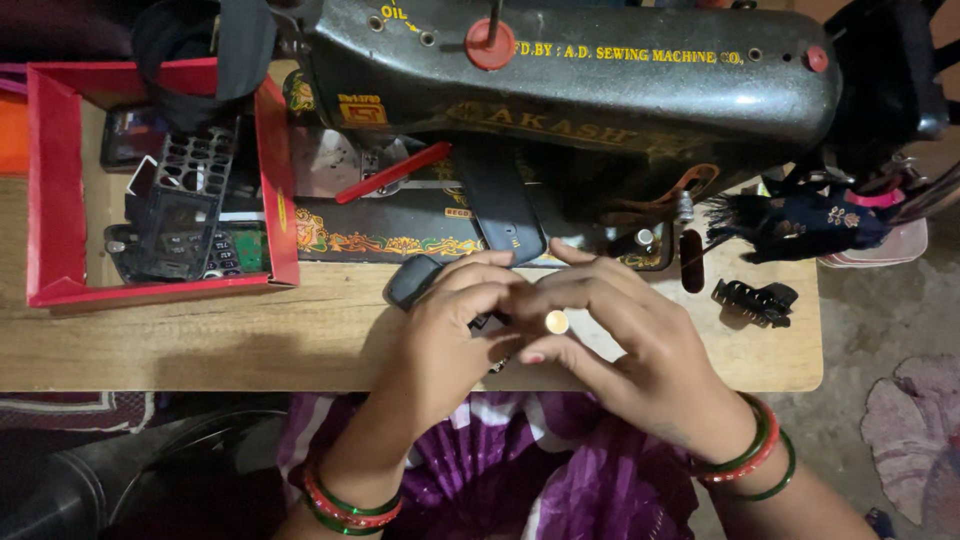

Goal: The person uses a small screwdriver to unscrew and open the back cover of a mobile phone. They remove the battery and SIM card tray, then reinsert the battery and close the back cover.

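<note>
My left hand (445, 335) and my right hand (625, 345) meet over the front edge of a wooden table (200, 340). Together they hold a small dark device (412, 280), whose rounded black end sticks out to the left of my left fingers. A small round pale disc (557, 322) sits at the tips of my right fingers, where the two hands touch. Most of the device is hidden under my fingers. A long black flat strip (500, 205) lies just beyond my hands, leaning against the sewing machine.
A black sewing machine (600, 90) fills the back of the table. A red tray (50, 190) at the left holds a dismantled keypad frame (185, 190) and circuit parts. A red stick (392, 172) lies on the machine bed. A black clip (755, 300) lies at the right.
</note>
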